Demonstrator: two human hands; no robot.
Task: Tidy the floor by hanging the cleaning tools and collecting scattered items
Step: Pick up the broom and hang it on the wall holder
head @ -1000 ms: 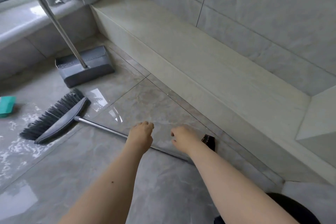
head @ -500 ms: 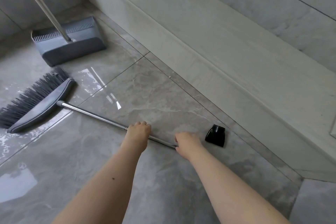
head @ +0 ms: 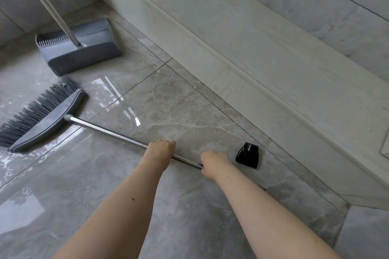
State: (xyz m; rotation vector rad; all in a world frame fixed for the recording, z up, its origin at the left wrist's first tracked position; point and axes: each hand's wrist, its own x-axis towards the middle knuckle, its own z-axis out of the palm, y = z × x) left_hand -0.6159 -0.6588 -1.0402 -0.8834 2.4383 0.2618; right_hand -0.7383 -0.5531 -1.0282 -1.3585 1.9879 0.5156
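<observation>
- My left hand (head: 161, 150) and right hand (head: 213, 163) are both closed around the broom handle (head: 105, 130), which lies on the floor (head: 189, 111).
- Black cap (head: 247, 155) just beside my right hand.

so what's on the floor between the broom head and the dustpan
Nothing: in the head view, only bare, glossy tile with window glare separates the broom head from the dustpan.

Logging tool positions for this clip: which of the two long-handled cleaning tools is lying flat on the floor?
The broom: its metal handle runs along the tiles under both hands. The dustpan sits on its base, its handle rising up out of frame.
</observation>
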